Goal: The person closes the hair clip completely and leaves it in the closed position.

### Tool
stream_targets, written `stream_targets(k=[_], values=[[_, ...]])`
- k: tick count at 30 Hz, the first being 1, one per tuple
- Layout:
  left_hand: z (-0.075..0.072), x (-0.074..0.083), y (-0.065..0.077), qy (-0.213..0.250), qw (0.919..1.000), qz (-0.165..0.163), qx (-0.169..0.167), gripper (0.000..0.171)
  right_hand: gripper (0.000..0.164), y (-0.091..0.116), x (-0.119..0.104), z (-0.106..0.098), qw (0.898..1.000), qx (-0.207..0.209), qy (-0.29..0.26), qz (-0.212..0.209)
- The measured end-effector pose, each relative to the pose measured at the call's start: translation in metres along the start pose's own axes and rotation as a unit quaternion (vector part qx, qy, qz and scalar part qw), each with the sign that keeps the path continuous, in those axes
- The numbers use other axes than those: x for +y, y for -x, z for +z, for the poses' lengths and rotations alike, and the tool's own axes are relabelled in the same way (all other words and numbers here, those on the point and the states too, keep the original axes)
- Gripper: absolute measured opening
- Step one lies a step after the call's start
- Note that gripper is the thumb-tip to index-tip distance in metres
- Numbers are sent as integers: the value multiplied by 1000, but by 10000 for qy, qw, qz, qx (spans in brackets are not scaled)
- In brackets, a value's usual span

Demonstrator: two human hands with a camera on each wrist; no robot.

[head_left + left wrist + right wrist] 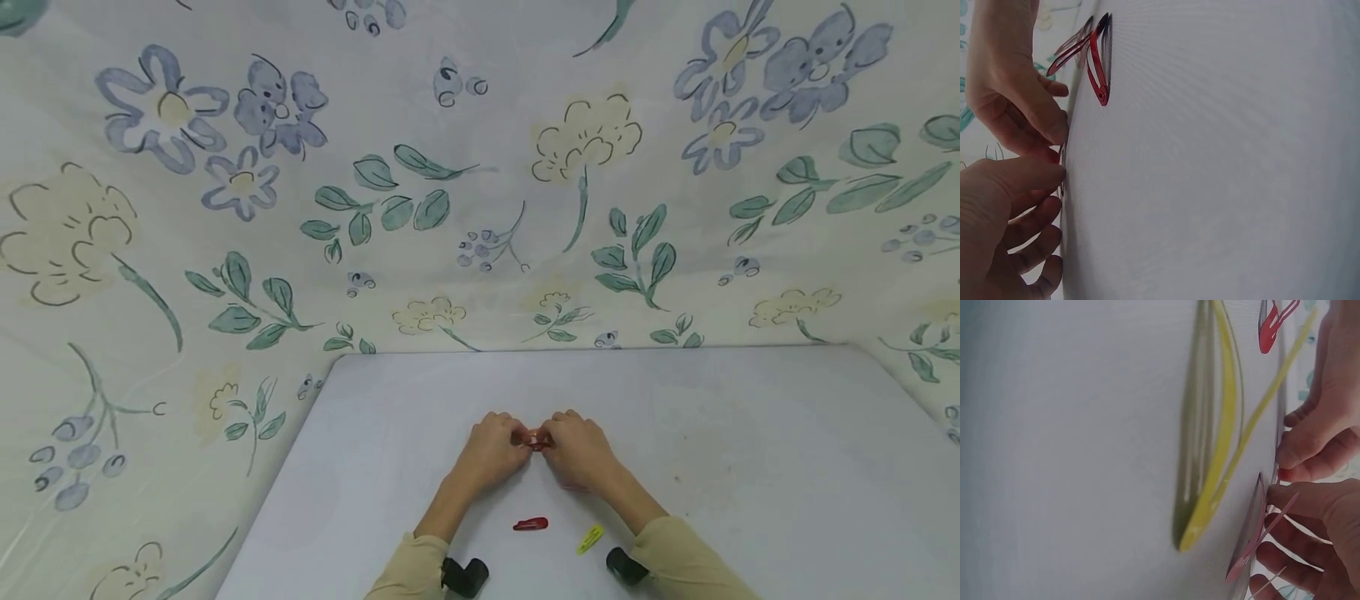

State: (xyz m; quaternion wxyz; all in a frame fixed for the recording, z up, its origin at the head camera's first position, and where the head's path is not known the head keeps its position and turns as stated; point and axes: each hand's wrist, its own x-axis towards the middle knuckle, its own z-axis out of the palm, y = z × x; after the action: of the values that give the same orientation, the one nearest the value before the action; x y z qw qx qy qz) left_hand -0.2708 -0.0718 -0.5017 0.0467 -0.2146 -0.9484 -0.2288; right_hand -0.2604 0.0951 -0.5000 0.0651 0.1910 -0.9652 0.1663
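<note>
Near the middle of the table, my left hand (pixel 492 450) and right hand (pixel 577 450) meet fingertip to fingertip. Between them they pinch a small red snap hair clip (pixel 537 445), mostly covered by fingers. A dark red snap hair clip (pixel 531 524) lies closer to me; in the left wrist view its two arms stand apart. To its right is a yellow snap hair clip (pixel 590 538), its arms also spread in the right wrist view. Right beside my right hand, a pink snap hair clip (pixel 1247 550) lies on the table, largely hidden from the head view.
The white table (pixel 750 433) has rounded far corners and a few small specks on its right half. Behind and to the left hangs a flower-patterned sheet (pixel 510 183). Dark wrist devices (pixel 626 567) sit at both cuffs.
</note>
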Motion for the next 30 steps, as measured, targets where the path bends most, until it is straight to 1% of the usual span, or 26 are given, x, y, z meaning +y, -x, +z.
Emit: stream_targets(k=[6,13,17,20,23,27,30], values=[[1,-1,1,-36,10000,44,0,6,15,0,-1,0,10000,30,-26,5],[1,-3,4,59,9999,68,49,7,16,2,-1,0,9998,-13,-182,69],[1,-4,6,154,9998,74,89,9,17,3,0,0,9996,29,-290,8],[2,-5,8,302,9994,88,109,10,17,5,1,0,9996,51,-281,63],[0,-6,9,528,9985,60,106,12,18,6,2,-2,9990,36,-363,244],[-1,-7,8,926,9956,56,123,13,19,12,8,-8,9962,94,-704,499],[-2,-5,7,1305,9914,56,89,16,21,17,14,-13,9932,227,-998,561]])
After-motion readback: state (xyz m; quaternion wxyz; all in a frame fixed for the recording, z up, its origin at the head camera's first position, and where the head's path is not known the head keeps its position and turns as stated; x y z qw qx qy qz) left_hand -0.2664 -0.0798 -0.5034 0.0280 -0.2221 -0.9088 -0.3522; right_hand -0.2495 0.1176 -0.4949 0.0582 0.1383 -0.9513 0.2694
